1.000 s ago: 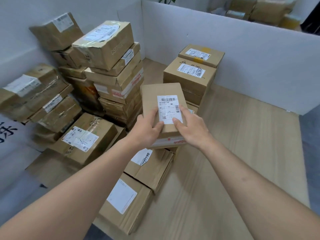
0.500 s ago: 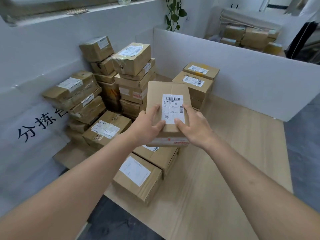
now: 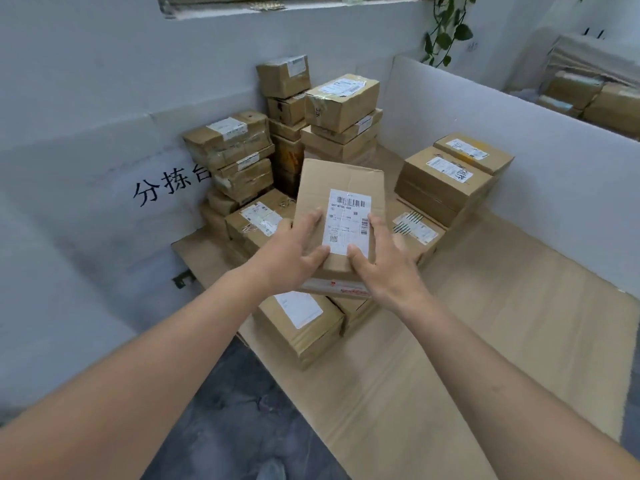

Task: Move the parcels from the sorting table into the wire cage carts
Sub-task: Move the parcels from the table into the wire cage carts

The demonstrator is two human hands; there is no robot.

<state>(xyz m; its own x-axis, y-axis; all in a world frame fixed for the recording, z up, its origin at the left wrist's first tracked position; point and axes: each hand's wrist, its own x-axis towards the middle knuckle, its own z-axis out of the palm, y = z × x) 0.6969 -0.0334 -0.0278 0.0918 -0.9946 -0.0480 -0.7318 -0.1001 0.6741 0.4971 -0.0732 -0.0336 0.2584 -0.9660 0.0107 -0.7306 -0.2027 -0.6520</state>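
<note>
Head view: left hand [image 3: 289, 259] and right hand [image 3: 388, 268] clasp the near end of a labelled box [image 3: 341, 216], fingers spread flat on top, held above the wooden table [image 3: 485, 323], with stacked parcels [image 3: 341, 109] beyond against the far wall.

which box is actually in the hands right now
The parcel with the barcode label: the left hand and right hand grip its near end, raised above the rest, which all lie stacked on the table.
</note>
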